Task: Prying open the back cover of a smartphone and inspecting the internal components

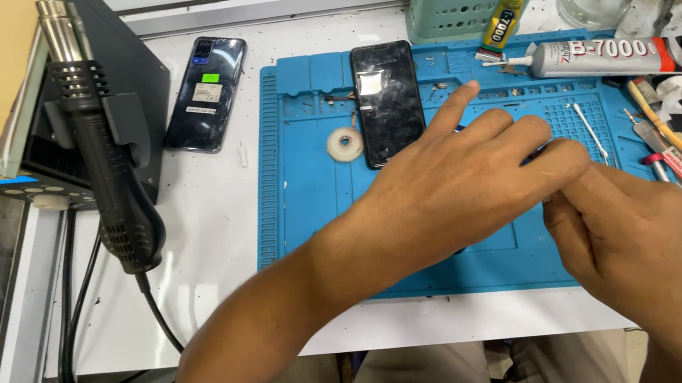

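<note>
A white worktop (217,264) carries a blue repair mat (313,187) at frame centre, where a black phone (388,102) lies face up. The left hand (458,187) and right hand (638,251) meet at lower right, fingers pinched together on something too small to tell.

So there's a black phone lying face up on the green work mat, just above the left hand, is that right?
Not quite: the head view shows the work mat is blue, not green. The black phone does lie face up on it, just above the left hand.
</note>
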